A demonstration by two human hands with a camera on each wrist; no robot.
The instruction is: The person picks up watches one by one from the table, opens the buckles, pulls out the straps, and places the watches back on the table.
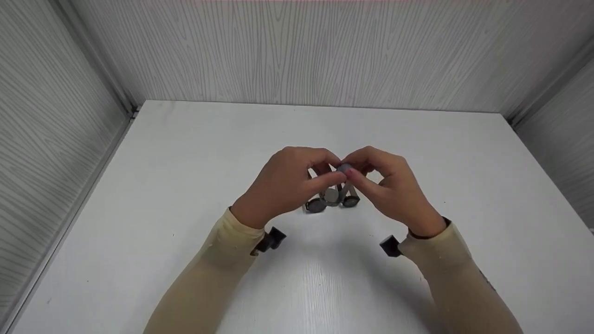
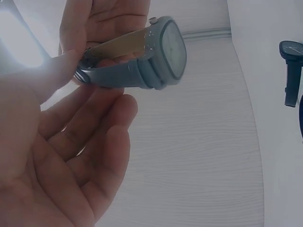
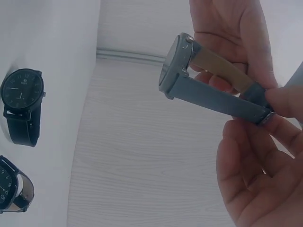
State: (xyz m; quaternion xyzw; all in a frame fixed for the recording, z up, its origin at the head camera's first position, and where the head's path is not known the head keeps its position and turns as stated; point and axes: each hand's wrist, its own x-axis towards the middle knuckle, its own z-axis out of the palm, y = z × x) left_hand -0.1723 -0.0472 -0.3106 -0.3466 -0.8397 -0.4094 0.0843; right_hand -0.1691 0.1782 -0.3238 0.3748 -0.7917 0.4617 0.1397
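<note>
Both hands hold one grey-blue wristwatch [image 1: 331, 195] up over the white table. Its strap is closed into a loop, with a tan inner side and the dial facing away from the fingers. Thumb and fingers of my left hand [image 1: 292, 181] pinch the strap at its buckle end, seen in the left wrist view beside the watch's case [image 2: 173, 51]. From the other side, my right hand [image 1: 392, 185] pinches the same end of the strap [image 3: 213, 100]. Fingertips partly hide the buckle. Below them, a black-dialled watch [image 3: 22, 90] and another dark watch [image 3: 5, 187] lie on the table.
The white table [image 1: 185, 153] is bounded by a wood-grain back panel [image 1: 297, 55] and side panels. A small black block sits at the left cuff [image 1: 241, 232], and another black block [image 1: 390, 246] juts from the right cuff.
</note>
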